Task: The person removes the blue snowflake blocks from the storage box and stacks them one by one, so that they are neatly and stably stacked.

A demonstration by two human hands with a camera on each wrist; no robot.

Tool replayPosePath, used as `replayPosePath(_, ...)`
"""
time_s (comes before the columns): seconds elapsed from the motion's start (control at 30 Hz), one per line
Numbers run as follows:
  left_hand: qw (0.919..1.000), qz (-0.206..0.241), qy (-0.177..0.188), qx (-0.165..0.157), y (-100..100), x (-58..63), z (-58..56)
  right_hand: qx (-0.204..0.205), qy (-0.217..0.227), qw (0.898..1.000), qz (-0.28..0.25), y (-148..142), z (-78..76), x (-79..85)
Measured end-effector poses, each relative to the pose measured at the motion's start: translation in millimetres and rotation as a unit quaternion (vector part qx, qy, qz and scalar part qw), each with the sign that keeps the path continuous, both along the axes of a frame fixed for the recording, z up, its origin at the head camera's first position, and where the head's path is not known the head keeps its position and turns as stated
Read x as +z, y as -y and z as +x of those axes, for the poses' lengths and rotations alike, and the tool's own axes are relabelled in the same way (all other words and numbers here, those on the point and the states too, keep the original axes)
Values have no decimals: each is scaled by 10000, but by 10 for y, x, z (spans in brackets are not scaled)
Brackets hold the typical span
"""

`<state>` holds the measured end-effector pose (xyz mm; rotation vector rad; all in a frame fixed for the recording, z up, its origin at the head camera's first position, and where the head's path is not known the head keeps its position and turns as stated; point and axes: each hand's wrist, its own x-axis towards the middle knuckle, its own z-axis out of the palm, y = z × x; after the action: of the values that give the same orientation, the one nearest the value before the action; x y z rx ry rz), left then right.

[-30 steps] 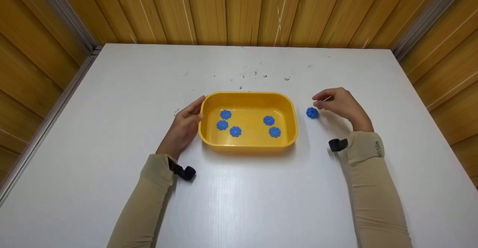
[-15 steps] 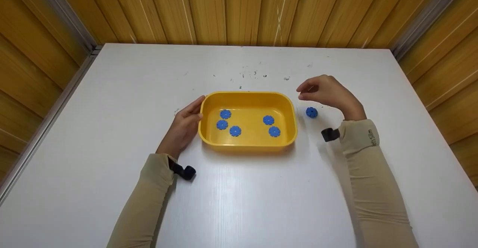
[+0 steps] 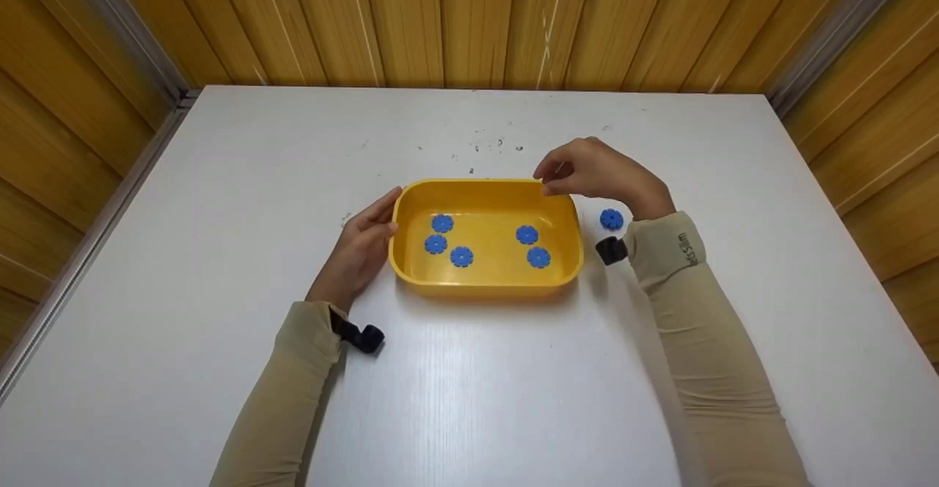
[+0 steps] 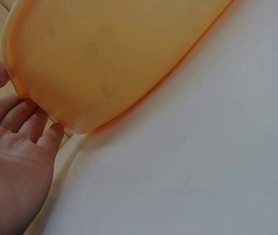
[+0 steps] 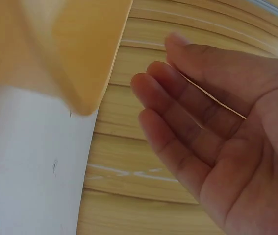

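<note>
A yellow plastic tub [image 3: 484, 290] stands on the white table. My left hand [image 3: 359, 252] holds the tub's left end, thumb at the rim and fingers against the end wall; the left wrist view shows this hand [image 4: 18, 142] close up. My right hand [image 3: 590, 171] is over the tub's far right corner. In the right wrist view that hand [image 5: 212, 122] has loosely bent fingers with nothing between them. Inside the tub several blue notched discs [image 3: 461, 257] lie flat, some at the left and two at the right. Another blue notched piece [image 3: 611, 219], thicker-looking, sits on the table right of the tub.
The white table [image 3: 469, 399] has small dark marks behind the tub. Yellow wood-look panels [image 3: 411, 25] rise at the back and both sides. A black wrist camera [image 3: 611, 250] sticks out from the right sleeve, close to the blue piece on the table.
My right hand has moved left, from beside the blue piece on the table to above the tub's far right corner. The left hand, tub and discs have stayed put.
</note>
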<state>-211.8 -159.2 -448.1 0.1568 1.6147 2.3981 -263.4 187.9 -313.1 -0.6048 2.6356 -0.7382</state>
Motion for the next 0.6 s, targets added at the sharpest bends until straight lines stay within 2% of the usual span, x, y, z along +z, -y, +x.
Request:
replayPosePath(0.2,9999,-63,-93,-89,3,10,5,315,38,9995,7,250,-45,-39)
replayPosePath(0.43,9999,-108,-86,-6,-31,26,6,834,592,9947,43,589,-93,-198)
replayPosePath(0.6,9997,-228,-95,60,-48,41,7,1060,709,9916,238,781,-124,-303)
